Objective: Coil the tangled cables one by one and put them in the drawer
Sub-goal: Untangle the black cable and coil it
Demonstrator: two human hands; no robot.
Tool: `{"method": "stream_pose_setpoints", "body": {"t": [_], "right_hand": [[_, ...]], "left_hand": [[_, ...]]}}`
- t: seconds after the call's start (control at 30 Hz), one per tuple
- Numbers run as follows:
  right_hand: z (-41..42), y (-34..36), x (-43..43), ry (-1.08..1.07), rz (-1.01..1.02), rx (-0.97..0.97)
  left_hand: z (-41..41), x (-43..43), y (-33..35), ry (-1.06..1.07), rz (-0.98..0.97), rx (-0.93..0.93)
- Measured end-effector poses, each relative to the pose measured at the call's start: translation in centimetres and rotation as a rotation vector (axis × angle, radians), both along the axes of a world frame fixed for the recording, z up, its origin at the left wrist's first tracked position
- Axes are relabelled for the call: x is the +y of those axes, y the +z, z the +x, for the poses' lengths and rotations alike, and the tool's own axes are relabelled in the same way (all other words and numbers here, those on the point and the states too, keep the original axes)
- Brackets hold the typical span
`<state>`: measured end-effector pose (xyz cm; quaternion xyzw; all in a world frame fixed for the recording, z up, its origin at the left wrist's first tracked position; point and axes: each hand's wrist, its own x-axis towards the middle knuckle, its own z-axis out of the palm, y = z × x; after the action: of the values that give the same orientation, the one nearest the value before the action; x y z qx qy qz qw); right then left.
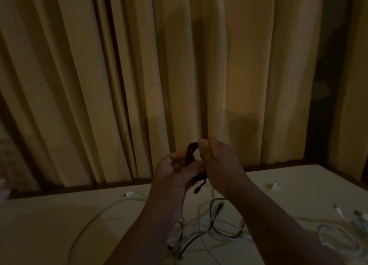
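Both my hands are raised above the table and grip one small black cable wound into a tight coil. My left hand holds the coil's lower left side. My right hand pinches its top with the thumb. A short plug end dangles below the coil. Below my forearms a tangle of black and white cables lies on the pale table. No drawer is in view.
A long pale green cable curves across the table's left half. A white coiled cable and loose white plugs lie at the right. A small white plug rests near the far edge. Beige curtains hang behind the table.
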<state>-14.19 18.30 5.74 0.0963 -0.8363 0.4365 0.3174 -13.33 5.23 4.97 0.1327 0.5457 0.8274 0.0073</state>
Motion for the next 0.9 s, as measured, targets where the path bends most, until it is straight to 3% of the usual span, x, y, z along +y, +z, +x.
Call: {"method": "stream_pose_setpoints", "body": {"t": [0.2,0.3,0.5,0.57,0.77,0.83,0.9], "right_hand": [[0.1,0.2,0.4,-0.080,0.178,-0.033],[0.0,0.1,0.5,-0.044,0.268,-0.115],[0.0,0.7,1.9,0.132,0.178,-0.267],[0.1,1.0,2.6,0.157,0.224,-0.298],[0.6,1.4,3.8,0.175,0.306,-0.338],[0.6,1.7,4.0,0.135,0.331,-0.291],[0.6,1.8,4.1,0.126,0.332,-0.237]], "left_hand": [[-0.7,-0.8,-0.6,0.363,-0.656,0.401],[-1.1,-2.0,0.0,0.296,-0.871,0.481],[-1.6,-4.2,1.2,-0.002,-0.708,0.269],[-1.8,-4.6,1.4,0.062,-0.646,0.231],[-2.0,-4.2,0.9,0.285,-0.892,0.439],[-1.7,-3.8,1.1,0.238,-0.791,0.367],[-1.4,-3.5,1.6,0.097,-0.521,0.178]]}}
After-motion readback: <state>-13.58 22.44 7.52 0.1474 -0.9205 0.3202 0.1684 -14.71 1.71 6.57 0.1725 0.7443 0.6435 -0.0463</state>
